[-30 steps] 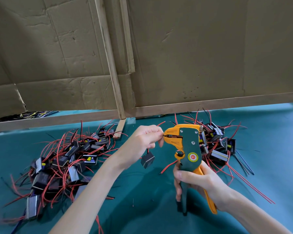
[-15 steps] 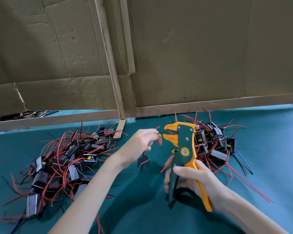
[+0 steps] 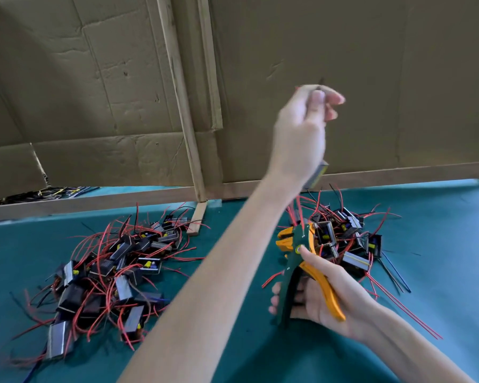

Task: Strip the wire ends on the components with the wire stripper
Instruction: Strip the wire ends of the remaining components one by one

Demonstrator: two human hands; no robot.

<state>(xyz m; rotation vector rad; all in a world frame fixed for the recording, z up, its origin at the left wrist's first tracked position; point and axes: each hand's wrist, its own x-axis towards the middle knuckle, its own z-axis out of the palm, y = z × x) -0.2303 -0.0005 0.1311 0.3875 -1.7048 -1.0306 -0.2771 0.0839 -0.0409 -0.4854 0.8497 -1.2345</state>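
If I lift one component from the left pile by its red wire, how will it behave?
Probably it dangles and swings: the component held by the left hand hangs below it. Neighbours may drag along, because the left pile looks tangled.

Component point(image 3: 319, 173) mostly behind blurred left hand point(image 3: 302, 128); wire tips point(image 3: 321, 82) indistinct.

wall: creased cardboard sheets point(image 3: 343, 64) | frame: wooden battens point(image 3: 183, 106) | surface: teal cloth point(image 3: 440, 217)

surface: teal table point(image 3: 440, 230) | left: left component pile point(image 3: 122, 272) | right: right component pile point(image 3: 354, 261)
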